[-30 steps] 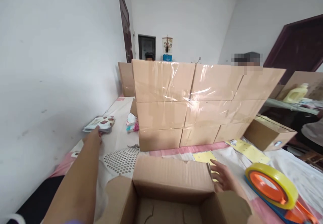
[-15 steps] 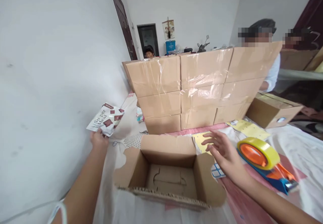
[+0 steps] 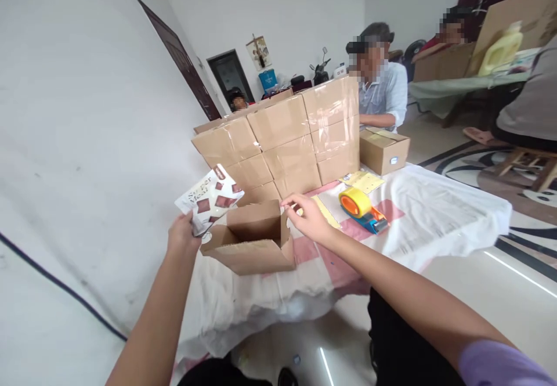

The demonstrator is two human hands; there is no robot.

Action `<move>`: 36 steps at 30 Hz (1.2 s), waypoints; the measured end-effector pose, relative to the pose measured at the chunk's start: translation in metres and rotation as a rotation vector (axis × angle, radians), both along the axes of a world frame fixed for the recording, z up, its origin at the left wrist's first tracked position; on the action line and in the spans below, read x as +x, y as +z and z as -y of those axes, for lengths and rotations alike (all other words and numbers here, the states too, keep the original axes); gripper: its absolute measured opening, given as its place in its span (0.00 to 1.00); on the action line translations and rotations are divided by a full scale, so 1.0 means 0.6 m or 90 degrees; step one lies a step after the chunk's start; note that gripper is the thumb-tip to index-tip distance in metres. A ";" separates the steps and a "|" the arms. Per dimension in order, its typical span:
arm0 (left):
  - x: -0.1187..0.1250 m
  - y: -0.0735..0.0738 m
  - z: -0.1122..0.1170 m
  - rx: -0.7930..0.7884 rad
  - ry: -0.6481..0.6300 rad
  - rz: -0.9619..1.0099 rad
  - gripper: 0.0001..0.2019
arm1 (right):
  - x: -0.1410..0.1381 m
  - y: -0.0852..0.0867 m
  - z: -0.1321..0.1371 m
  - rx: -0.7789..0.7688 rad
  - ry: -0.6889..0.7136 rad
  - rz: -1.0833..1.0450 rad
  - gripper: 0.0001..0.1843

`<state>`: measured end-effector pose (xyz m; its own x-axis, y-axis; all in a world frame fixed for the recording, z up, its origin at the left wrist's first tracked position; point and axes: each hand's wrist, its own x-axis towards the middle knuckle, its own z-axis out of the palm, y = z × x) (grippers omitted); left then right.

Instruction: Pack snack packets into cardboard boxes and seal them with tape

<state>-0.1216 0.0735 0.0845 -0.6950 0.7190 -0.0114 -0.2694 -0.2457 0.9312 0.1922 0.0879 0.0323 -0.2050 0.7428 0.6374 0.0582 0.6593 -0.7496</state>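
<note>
My left hand [image 3: 181, 236] grips a white pouch [image 3: 213, 197] printed "Super Meal" with brown squares, held up beside the open cardboard box [image 3: 250, 252]. The box stands upright on the cloth-covered table, its top flaps apart; its inside is mostly in shadow. At the box's right side, my right hand [image 3: 307, 215] has its fingers curled at the edge of the right flap [image 3: 285, 226], which they seem to pinch. The fingertips are partly blurred. To the right of that hand lies a tape dispenser [image 3: 363, 212] with a yellow roll.
Behind the box rises a stack of taped cartons [image 3: 287, 142]. A closed carton [image 3: 383, 151] stands to its right, with a yellow sheet [image 3: 363, 181] in front. One person [image 3: 387, 93] sits behind the stack, others farther off. A white wall [image 3: 87, 142] borders the left.
My view has swung right and down. The pouch has come nearer the box in my left hand. My right hand's fingers, spread before, are now curled at the box's right flap.
</note>
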 end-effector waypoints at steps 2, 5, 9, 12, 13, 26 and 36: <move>0.068 -0.003 0.020 0.037 -0.018 0.007 0.10 | -0.020 0.011 0.022 0.013 0.014 0.070 0.08; 0.167 -0.020 0.049 0.144 -0.048 0.019 0.09 | -0.066 0.030 0.041 -0.050 0.053 0.035 0.13; 0.223 -0.056 0.089 0.239 -0.060 -0.116 0.11 | -0.104 0.051 0.032 -0.182 0.203 -0.250 0.24; 0.197 -0.094 0.115 0.218 0.051 -0.402 0.11 | -0.091 0.057 0.018 -0.298 0.393 -0.306 0.27; 0.183 -0.108 0.121 0.189 0.081 -0.516 0.11 | -0.083 0.057 0.016 -0.327 0.451 -0.304 0.27; 0.125 -0.133 0.182 0.005 -0.106 -1.123 0.16 | -0.083 0.117 -0.021 -0.036 0.141 0.257 0.23; 0.132 -0.152 0.205 0.074 -0.105 -1.158 0.13 | -0.245 0.099 0.011 -0.051 0.009 0.945 0.10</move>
<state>-0.0422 -0.0493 -0.0067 0.2841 0.7155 0.6382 0.9147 -0.4019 0.0434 0.0452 0.0811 0.0915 -0.6228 0.7573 -0.1964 0.7773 0.6274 -0.0460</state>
